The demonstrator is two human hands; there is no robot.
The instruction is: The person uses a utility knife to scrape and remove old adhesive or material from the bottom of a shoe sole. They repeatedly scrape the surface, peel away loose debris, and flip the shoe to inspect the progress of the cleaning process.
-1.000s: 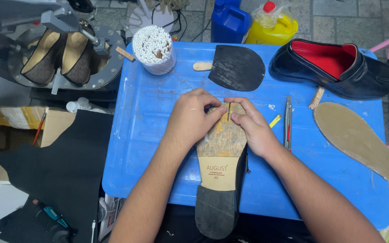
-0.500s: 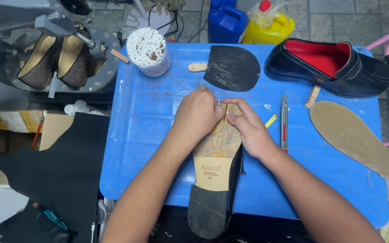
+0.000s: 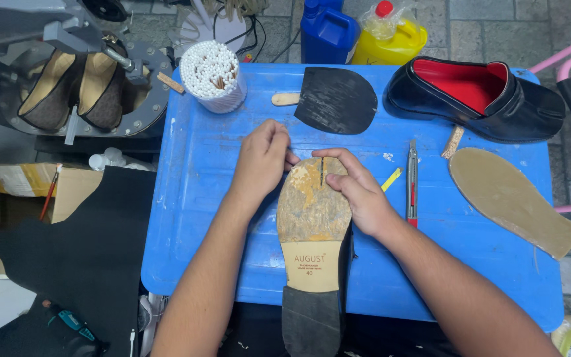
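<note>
An upturned shoe (image 3: 313,225) lies sole-up on the blue table (image 3: 199,198), its tan sole worn and yellowed at the front, its black heel over the near edge. My left hand (image 3: 262,158) rests at the toe's left side with fingers curled. My right hand (image 3: 358,188) presses on the toe's right side, thumb near a dark slit in the sole. Both hands touch the shoe.
A black rubber half-sole (image 3: 336,99), a black loafer with red lining (image 3: 477,96), a tan insole (image 3: 510,198), a utility knife (image 3: 412,182), a cup of cotton swabs (image 3: 213,76), blue (image 3: 328,30) and yellow (image 3: 391,36) bottles. A machine holding two shoes (image 3: 77,86) stands left.
My left hand has shifted slightly left off the toe, uncovering more of the front sole. The shoe and my right hand stay nearly in place.
</note>
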